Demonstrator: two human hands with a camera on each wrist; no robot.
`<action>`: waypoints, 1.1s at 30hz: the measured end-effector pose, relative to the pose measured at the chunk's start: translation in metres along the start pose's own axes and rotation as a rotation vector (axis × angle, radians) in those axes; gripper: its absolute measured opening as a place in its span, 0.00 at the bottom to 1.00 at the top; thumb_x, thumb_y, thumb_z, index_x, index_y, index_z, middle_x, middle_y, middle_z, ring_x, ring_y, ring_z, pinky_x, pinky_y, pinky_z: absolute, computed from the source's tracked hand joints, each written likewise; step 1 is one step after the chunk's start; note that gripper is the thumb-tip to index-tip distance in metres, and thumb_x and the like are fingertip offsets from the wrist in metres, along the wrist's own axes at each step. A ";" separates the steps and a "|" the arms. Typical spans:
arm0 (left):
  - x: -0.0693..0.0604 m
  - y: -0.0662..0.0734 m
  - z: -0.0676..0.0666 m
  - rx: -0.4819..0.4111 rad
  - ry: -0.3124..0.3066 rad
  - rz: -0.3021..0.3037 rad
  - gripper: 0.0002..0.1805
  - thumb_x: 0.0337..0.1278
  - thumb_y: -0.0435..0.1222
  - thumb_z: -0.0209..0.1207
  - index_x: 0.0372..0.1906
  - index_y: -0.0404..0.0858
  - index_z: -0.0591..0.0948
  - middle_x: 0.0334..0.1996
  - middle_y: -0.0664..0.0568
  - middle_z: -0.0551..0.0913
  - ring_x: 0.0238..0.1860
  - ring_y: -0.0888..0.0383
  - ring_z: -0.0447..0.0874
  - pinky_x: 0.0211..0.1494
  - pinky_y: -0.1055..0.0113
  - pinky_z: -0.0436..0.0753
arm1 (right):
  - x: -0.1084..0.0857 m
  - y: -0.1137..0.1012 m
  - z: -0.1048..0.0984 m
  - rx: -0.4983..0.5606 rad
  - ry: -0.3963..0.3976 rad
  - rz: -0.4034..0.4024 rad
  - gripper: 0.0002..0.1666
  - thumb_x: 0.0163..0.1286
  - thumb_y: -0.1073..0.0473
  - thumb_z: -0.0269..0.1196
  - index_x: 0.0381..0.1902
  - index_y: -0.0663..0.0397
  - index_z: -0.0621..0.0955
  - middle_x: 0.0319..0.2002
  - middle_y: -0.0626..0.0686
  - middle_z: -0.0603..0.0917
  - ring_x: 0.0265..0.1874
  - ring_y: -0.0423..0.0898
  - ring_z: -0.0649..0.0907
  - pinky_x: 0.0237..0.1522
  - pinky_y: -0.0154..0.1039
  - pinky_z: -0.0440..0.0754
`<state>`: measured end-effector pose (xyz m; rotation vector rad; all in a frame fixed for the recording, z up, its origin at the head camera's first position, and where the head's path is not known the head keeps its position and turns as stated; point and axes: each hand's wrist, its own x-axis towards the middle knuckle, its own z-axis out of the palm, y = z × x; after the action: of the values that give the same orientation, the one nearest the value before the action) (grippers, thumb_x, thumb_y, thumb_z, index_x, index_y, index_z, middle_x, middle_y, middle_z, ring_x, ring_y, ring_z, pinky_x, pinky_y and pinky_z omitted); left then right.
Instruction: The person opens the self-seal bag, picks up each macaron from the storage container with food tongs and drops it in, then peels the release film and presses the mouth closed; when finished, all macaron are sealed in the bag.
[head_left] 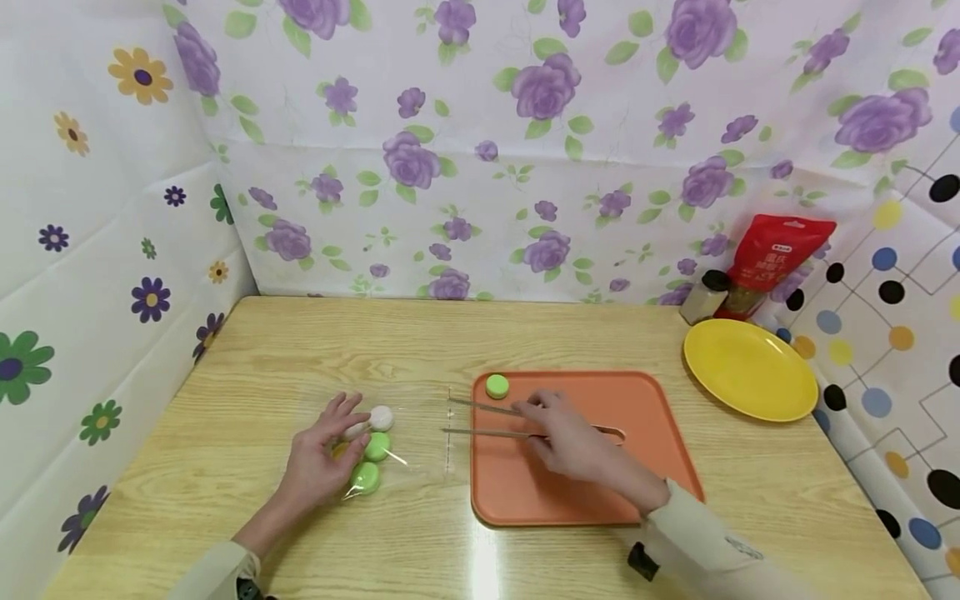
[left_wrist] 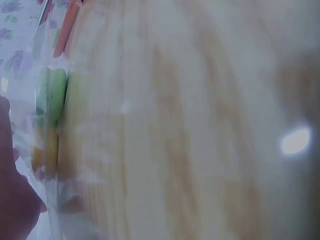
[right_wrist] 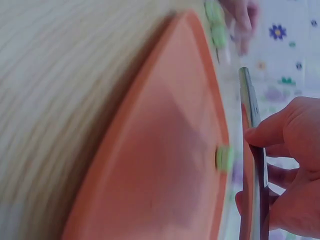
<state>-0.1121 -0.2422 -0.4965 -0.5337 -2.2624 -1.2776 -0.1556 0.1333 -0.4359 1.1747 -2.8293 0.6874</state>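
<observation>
My left hand (head_left: pixel 322 454) rests on a clear plastic bag (head_left: pixel 420 417) lying on the table, its thumb and fingers spread apart over the macarons inside. Within the bag are green macarons (head_left: pixel 365 477), a white macaron (head_left: pixel 382 417) and a yellow one (head_left: pixel 341 451) partly covered by the hand. Metal tongs (head_left: pixel 495 432) are held in my right hand (head_left: pixel 573 437) above an orange tray (head_left: pixel 525 492). Their two arms stand apart, tips pointing left at the bag's edge, with nothing between them. A single green macaron (head_left: pixel 497 386) sits in the tray's far left corner.
A yellow plate (head_left: pixel 750 371) stands to the right of the tray. Behind it are a black-capped jar (head_left: pixel 705 297) and a red pouch (head_left: pixel 780 254) against the wall. Patterned cloth (head_left: pixel 450 167) bounds the table at the back and both sides.
</observation>
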 end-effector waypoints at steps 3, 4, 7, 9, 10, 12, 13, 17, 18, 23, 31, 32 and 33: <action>0.000 -0.001 0.000 -0.016 0.001 0.011 0.19 0.42 0.15 0.69 0.44 0.29 0.85 0.58 0.28 0.77 0.64 0.24 0.65 0.64 0.79 0.64 | -0.011 0.015 -0.010 0.001 0.034 0.042 0.29 0.65 0.70 0.67 0.64 0.63 0.76 0.49 0.60 0.76 0.43 0.53 0.75 0.33 0.41 0.78; 0.000 -0.002 -0.001 -0.020 0.002 0.014 0.19 0.42 0.15 0.69 0.44 0.29 0.85 0.57 0.27 0.77 0.64 0.24 0.65 0.63 0.79 0.65 | -0.014 0.020 -0.012 0.002 0.038 0.058 0.29 0.65 0.71 0.67 0.64 0.64 0.76 0.49 0.60 0.75 0.42 0.53 0.75 0.33 0.40 0.78; 0.000 -0.003 -0.001 -0.030 0.004 0.018 0.20 0.41 0.14 0.69 0.44 0.29 0.85 0.57 0.26 0.77 0.63 0.23 0.65 0.63 0.79 0.65 | -0.022 0.034 -0.018 0.004 0.047 0.097 0.29 0.65 0.72 0.66 0.65 0.65 0.76 0.48 0.61 0.74 0.42 0.54 0.75 0.31 0.39 0.77; 0.000 -0.002 -0.001 -0.034 0.005 0.015 0.19 0.42 0.14 0.69 0.44 0.29 0.85 0.57 0.26 0.77 0.63 0.23 0.65 0.63 0.79 0.65 | -0.025 0.042 -0.021 -0.011 0.057 0.115 0.30 0.65 0.72 0.67 0.65 0.65 0.76 0.48 0.62 0.75 0.42 0.56 0.75 0.32 0.41 0.77; 0.000 -0.001 -0.001 -0.033 0.005 0.012 0.19 0.42 0.15 0.68 0.44 0.29 0.85 0.57 0.27 0.77 0.64 0.23 0.65 0.64 0.78 0.65 | -0.027 0.046 -0.022 -0.018 0.060 0.124 0.29 0.64 0.72 0.66 0.64 0.65 0.76 0.48 0.62 0.75 0.43 0.57 0.75 0.33 0.43 0.77; 0.000 0.000 -0.001 -0.036 0.006 0.008 0.18 0.44 0.15 0.68 0.44 0.28 0.85 0.58 0.27 0.77 0.64 0.24 0.65 0.65 0.77 0.65 | -0.029 0.053 -0.024 -0.032 0.071 0.133 0.29 0.64 0.73 0.67 0.64 0.65 0.77 0.48 0.62 0.76 0.44 0.59 0.75 0.35 0.46 0.78; 0.000 0.001 -0.001 -0.036 0.008 0.007 0.18 0.44 0.15 0.68 0.44 0.28 0.85 0.58 0.27 0.77 0.64 0.24 0.65 0.65 0.77 0.65 | -0.029 0.055 -0.025 -0.030 0.076 0.133 0.29 0.63 0.73 0.67 0.63 0.65 0.77 0.48 0.63 0.76 0.45 0.60 0.76 0.36 0.49 0.79; -0.001 -0.001 -0.001 -0.043 0.013 0.006 0.18 0.44 0.14 0.68 0.44 0.28 0.85 0.57 0.27 0.77 0.64 0.24 0.65 0.65 0.77 0.66 | -0.030 0.064 -0.023 -0.032 0.080 0.120 0.27 0.63 0.73 0.67 0.61 0.65 0.78 0.48 0.62 0.76 0.46 0.63 0.76 0.40 0.55 0.79; -0.002 -0.002 0.000 -0.047 0.014 0.008 0.18 0.43 0.14 0.68 0.44 0.28 0.85 0.57 0.27 0.77 0.64 0.24 0.65 0.64 0.77 0.66 | -0.030 0.065 -0.022 -0.033 0.079 0.118 0.27 0.63 0.73 0.68 0.61 0.65 0.79 0.47 0.62 0.77 0.46 0.63 0.75 0.41 0.57 0.79; -0.003 -0.004 0.000 -0.048 0.019 0.018 0.20 0.41 0.14 0.68 0.44 0.28 0.85 0.57 0.27 0.77 0.63 0.23 0.65 0.64 0.78 0.66 | -0.025 0.072 -0.015 -0.048 0.071 0.105 0.26 0.64 0.72 0.68 0.60 0.63 0.79 0.48 0.61 0.77 0.47 0.63 0.76 0.46 0.59 0.78; -0.001 -0.001 0.000 -0.044 0.008 0.009 0.18 0.45 0.15 0.68 0.44 0.29 0.85 0.58 0.28 0.77 0.64 0.24 0.65 0.65 0.78 0.65 | -0.016 0.075 -0.008 -0.050 0.064 0.083 0.25 0.64 0.72 0.68 0.60 0.63 0.80 0.48 0.60 0.78 0.47 0.63 0.77 0.44 0.57 0.79; -0.001 -0.001 0.000 -0.047 0.008 0.011 0.18 0.44 0.15 0.68 0.44 0.29 0.85 0.58 0.27 0.77 0.64 0.23 0.65 0.64 0.78 0.65 | -0.015 0.074 -0.008 -0.048 0.060 0.087 0.26 0.64 0.72 0.68 0.60 0.63 0.80 0.48 0.60 0.78 0.47 0.62 0.76 0.43 0.56 0.79; -0.001 -0.001 0.000 -0.048 0.010 0.013 0.19 0.44 0.14 0.68 0.44 0.29 0.85 0.58 0.27 0.77 0.63 0.23 0.65 0.64 0.78 0.65 | -0.014 0.074 -0.008 -0.043 0.054 0.091 0.26 0.64 0.72 0.67 0.61 0.63 0.79 0.48 0.60 0.78 0.47 0.62 0.76 0.43 0.56 0.79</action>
<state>-0.1116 -0.2429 -0.4978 -0.5568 -2.2212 -1.3281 -0.1967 0.1925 -0.4607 1.0116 -2.8515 0.6489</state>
